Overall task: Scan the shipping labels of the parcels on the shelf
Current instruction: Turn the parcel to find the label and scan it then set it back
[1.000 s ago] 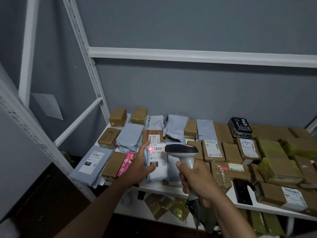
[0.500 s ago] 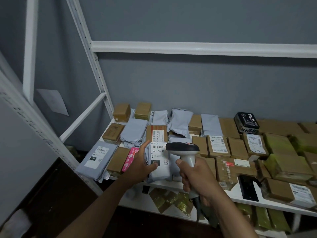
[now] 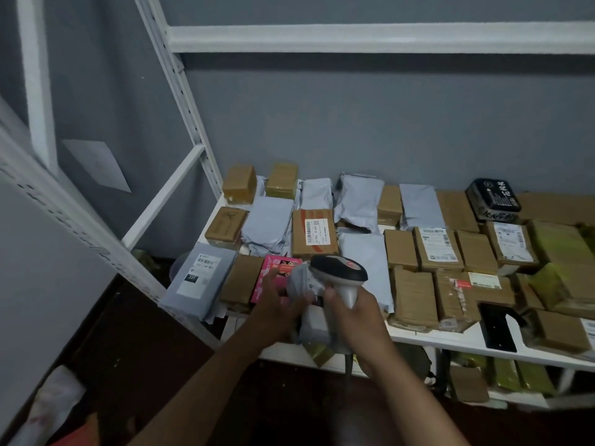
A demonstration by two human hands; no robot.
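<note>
Both forearms reach up from the frame's bottom: the right hand (image 3: 357, 312) grips a scanner (image 3: 341, 276), the left hand's (image 3: 278, 309) fingers curl around a grey parcel (image 3: 306, 292) at lower centre, before the parcel-packed shelf (image 3: 450, 341).

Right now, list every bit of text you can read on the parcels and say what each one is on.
"231": black patch on the label of the grey mailer at the shelf's left front corner.
"JS-504", uncertain: label on the taped carton.
Large white characters on the black box: too blurred to read.
Pink box: print blurred.
Labels on the other cartons, and on the mailer in the left hand: too small or blurred.
</note>
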